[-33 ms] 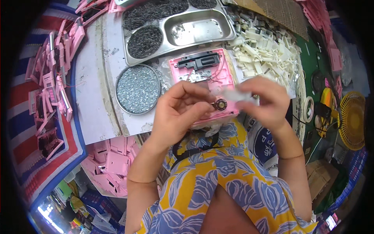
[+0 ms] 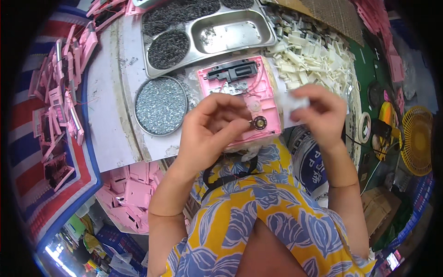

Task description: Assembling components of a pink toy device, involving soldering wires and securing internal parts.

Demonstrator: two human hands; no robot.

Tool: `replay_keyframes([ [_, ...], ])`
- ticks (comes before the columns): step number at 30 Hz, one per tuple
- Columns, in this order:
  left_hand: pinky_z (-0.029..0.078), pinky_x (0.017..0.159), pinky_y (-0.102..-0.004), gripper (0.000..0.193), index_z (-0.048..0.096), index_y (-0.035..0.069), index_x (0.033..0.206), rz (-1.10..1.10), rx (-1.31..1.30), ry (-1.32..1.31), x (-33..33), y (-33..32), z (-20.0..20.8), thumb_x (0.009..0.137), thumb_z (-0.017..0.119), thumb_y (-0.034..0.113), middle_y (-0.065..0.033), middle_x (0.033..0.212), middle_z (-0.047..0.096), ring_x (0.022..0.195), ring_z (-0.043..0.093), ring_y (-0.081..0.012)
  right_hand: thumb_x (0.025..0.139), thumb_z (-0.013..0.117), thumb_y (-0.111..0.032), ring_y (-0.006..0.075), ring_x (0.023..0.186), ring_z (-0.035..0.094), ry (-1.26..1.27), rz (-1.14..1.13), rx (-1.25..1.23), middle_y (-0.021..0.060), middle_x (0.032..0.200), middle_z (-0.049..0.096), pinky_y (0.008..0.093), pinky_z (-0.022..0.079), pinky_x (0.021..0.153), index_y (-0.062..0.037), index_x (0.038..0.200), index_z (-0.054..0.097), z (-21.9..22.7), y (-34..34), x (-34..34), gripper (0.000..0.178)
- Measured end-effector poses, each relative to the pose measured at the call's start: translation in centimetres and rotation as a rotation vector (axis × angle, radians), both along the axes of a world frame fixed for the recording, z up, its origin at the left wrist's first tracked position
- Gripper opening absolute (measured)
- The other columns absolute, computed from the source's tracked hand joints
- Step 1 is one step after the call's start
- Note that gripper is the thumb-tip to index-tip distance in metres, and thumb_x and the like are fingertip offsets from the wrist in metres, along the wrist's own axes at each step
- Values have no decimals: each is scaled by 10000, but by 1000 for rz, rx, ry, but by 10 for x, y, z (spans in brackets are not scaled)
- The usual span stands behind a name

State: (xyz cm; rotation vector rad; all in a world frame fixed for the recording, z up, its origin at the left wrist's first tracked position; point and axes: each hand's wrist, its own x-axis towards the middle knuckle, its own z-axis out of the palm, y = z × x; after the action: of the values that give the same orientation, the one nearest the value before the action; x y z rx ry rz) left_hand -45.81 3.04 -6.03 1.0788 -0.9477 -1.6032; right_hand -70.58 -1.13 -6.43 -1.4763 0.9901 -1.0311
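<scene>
Lying open side up, presumably for easy access, the pink casing (image 2: 271, 99) is sitting between the hands; the left hand (image 2: 207, 124) is curling loosely, its hold unclear; the right hand (image 2: 325, 115) is pinching a blurred whitish piece (image 2: 301, 102).

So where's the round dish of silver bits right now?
In the head view, the dish sits left of centre, just below the metal tray and to the left of the left hand.
</scene>
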Motion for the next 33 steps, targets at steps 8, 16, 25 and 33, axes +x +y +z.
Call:
replay_keyframes([
  [8,520,612,-408,163,642,35,879,-156,-787,-1182,-38,-33,-28,811,757,130,-118,794,612,698,625,-324,909,759,-110,124,655,637,-399,-115,174,122,884,726,245,531,633,60,1151,687,-19,-9,-32,304],
  [16,535,608,-416,151,669,47,833,-268,-553,-1305,-41,-29,-21,836,738,181,-113,808,659,716,667,-321,887,774,-57,104,688,643,-249,-138,147,79,853,709,234,527,650,57,1134,688,-24,-10,-39,286],
  [25,510,607,-402,138,653,48,871,-216,-677,-1007,-29,-20,-36,792,760,86,-98,796,640,684,643,-296,820,816,-35,122,751,664,125,-28,-114,68,895,718,244,536,666,9,1071,732,-22,-16,-34,268],
  [33,493,646,-379,269,655,46,970,-185,-870,-972,-15,6,-48,735,782,14,-97,866,640,734,627,-294,703,846,-147,271,888,580,554,236,-706,63,950,650,374,500,763,-76,953,746,-26,-36,-13,278],
])
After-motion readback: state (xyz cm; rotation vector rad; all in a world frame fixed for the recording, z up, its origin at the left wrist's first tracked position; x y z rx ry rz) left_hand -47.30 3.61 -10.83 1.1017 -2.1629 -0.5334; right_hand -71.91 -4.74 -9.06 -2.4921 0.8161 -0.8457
